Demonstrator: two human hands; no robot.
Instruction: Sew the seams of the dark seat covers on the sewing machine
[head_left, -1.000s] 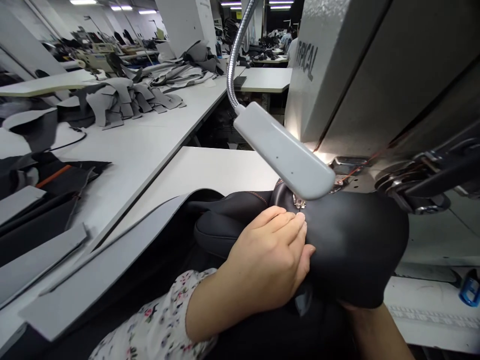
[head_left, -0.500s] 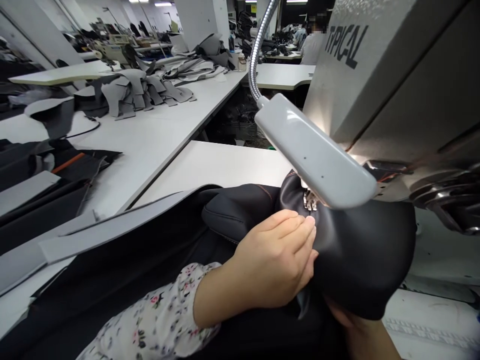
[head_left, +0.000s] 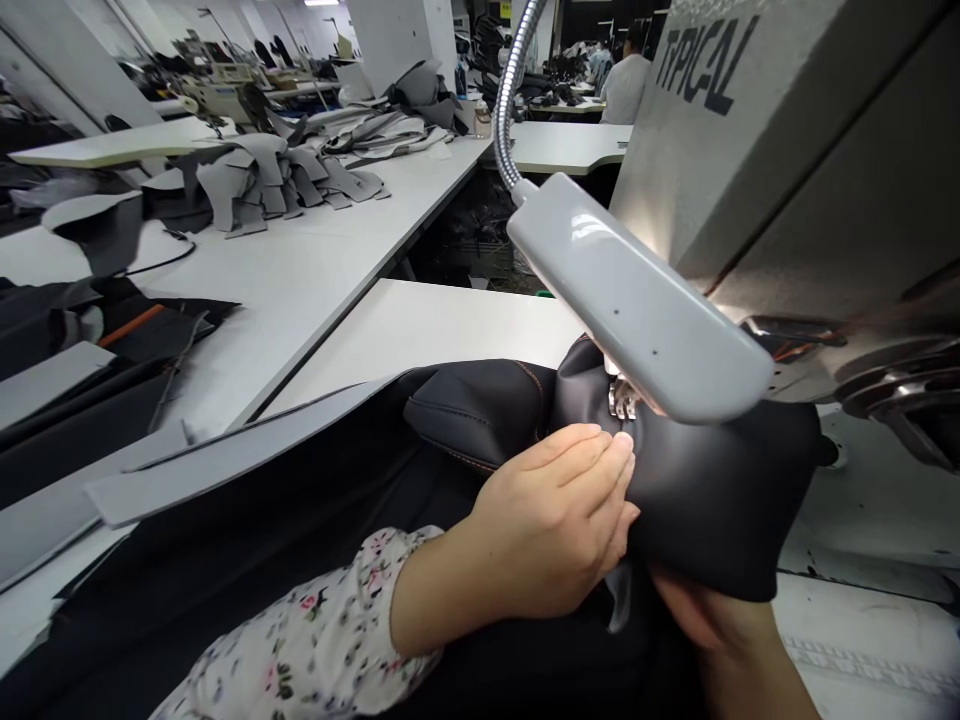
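My left hand [head_left: 559, 520] is closed on a fold of black leather-like cover [head_left: 720, 490], its fingertips just in front of the metal presser foot [head_left: 622, 398]. The cover runs under the foot of the sewing machine [head_left: 712, 170] and carries orange stitching near a padded corner [head_left: 457, 410]. My right hand [head_left: 697, 610] is under the right part of the cover; its fingers are hidden by the material. Toward the left, the cover spreads out over the table with a grey backing strip [head_left: 247, 455] along its edge.
A grey lamp [head_left: 637, 300] on a bendable metal neck hangs close over the presser foot. Grey cut pieces [head_left: 270, 185] lie piled on the long white table [head_left: 300, 270], black pieces [head_left: 90, 350] at its left. Another person [head_left: 624, 88] sits far back.
The right part of the cover has drawn in slightly and its lower edge has risen, exposing more of my right wrist. My left hand stays at almost the same spot by the foot.
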